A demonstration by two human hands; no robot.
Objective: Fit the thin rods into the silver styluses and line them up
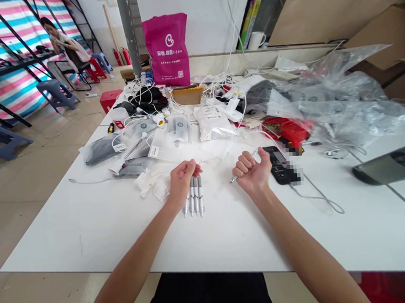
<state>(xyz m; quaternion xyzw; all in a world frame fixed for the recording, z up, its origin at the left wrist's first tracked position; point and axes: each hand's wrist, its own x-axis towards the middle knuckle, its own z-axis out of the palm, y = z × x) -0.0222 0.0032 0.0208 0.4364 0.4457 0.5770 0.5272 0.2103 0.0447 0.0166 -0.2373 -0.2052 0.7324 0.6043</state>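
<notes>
My right hand (253, 170) is closed in a fist around a white and silver pen (232, 179). The metal end of that pen pokes out below the little finger, and its other end shows beside the thumb. My left hand (183, 182) is at the upper ends of several white and grey pens (196, 200), which lie side by side on the white table (125, 238). Its thumb and fingers are curled together in a pinch, and whatever may be between them is hidden. Part of the leftmost pen is covered by this hand.
Crumpled tissue (152, 183) lies left of my left hand. A phone (278, 165) with a cable is just right of my right hand. Packaged goods (214, 122), tangled cables, clear plastic bags (337, 111) and a magenta bag (167, 48) crowd the back. A person (69, 50) sits far left.
</notes>
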